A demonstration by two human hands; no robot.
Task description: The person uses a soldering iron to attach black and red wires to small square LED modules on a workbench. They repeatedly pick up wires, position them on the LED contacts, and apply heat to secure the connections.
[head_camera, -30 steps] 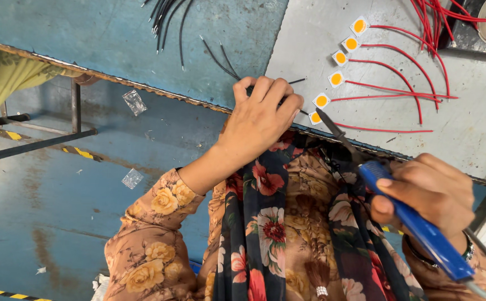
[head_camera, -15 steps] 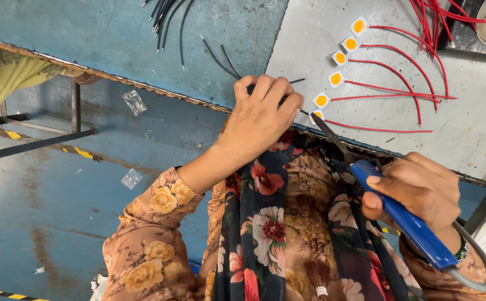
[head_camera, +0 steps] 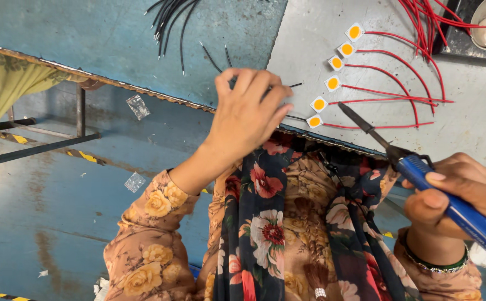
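A short black wire (head_camera: 294, 85) is pinched at the table's near edge by the left hand (head_camera: 245, 114), whose fingers are curled shut around it; only a stub is seen poking out to the right past the fingertips (head_camera: 279, 96), with a second dark end just below it. The wire's long axis is laid roughly left to right, toward a row of small white squares with orange centres (head_camera: 335, 63), each trailing a red wire (head_camera: 399, 100). The lowest square (head_camera: 313, 121) is found just beside the left hand, nearer to it than to the right.

A blue-handled soldering iron (head_camera: 454, 209) is gripped firmly in the right hand (head_camera: 460, 195), and its dark tip (head_camera: 347, 111) is angled up and leftward, near the lowest squares and a short way right of the wire's stub. The grey work surface (head_camera: 477, 128) is seen beneath the squares, and a bundle of loose black wires (head_camera: 170, 17) lies well apart on the blue table (head_camera: 87, 33).
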